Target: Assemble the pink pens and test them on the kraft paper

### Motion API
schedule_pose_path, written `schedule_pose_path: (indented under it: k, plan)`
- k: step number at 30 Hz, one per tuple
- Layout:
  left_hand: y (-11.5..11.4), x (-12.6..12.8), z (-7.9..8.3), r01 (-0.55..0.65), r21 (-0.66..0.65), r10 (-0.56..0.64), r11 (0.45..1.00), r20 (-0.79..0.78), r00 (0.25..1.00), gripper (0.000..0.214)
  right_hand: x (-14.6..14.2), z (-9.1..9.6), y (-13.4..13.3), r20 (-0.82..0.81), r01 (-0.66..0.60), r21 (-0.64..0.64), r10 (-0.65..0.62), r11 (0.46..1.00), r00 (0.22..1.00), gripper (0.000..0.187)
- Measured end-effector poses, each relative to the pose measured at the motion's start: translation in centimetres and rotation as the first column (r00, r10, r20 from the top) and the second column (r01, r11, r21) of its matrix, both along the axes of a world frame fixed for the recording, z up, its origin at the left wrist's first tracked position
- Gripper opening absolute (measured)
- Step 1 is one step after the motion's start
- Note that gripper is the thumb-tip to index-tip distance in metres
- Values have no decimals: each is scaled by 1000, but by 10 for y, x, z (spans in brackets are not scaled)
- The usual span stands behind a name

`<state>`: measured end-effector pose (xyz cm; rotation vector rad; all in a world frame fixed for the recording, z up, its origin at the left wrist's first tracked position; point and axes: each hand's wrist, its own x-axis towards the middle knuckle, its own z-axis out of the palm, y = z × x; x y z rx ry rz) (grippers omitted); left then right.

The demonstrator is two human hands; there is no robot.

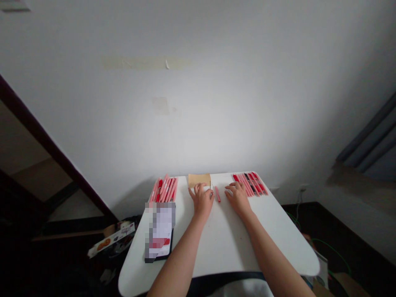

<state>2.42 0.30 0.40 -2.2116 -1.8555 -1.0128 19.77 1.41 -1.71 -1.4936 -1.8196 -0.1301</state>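
My left hand rests near the table's back edge with its fingers spread. Its fingertips lie at the front of a tan sheet or pad; something white shows beside the thumb, too small to make out. A single pink-and-red pen lies between my two hands, apart from both. My right hand is low over the table, fingers apart and holding nothing visible. Just beyond it is a row of pink, red and black pens.
Another bunch of pink and red pens lies at the back left of the white table. In front of it is a phone, partly pixelated. A wall stands behind the table. Boxes and cables lie on the floor.
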Motion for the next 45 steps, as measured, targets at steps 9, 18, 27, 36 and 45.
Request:
schedule_pose_path:
  k: [9, 18, 27, 36, 45]
  plan:
    - [1, 0, -3, 1, -18, 0, 1000, 65, 998, 7, 1, 1, 0, 14, -13, -10, 13, 1000, 1000, 24]
    - [-1, 0, 0, -2, -30, 4, 1000, 66, 998, 5, -2, 8, -4, 52, -25, -18, 26, 1000, 998, 27]
    - [1, -1, 0, 4, -33, -1, 999, 99, 995, 8, -2, 6, -4, 63, -21, -20, 22, 1000, 998, 25]
    - [3, -5, 2, 11, 34, -16, 999, 159, 987, 12, -1, 7, -2, 4, -39, 20, 39, 999, 999, 24]
    - [11, -9, -2, 5, 95, -25, 995, 210, 977, 10, -1, 12, -4, -115, -118, 53, 123, 992, 986, 22]
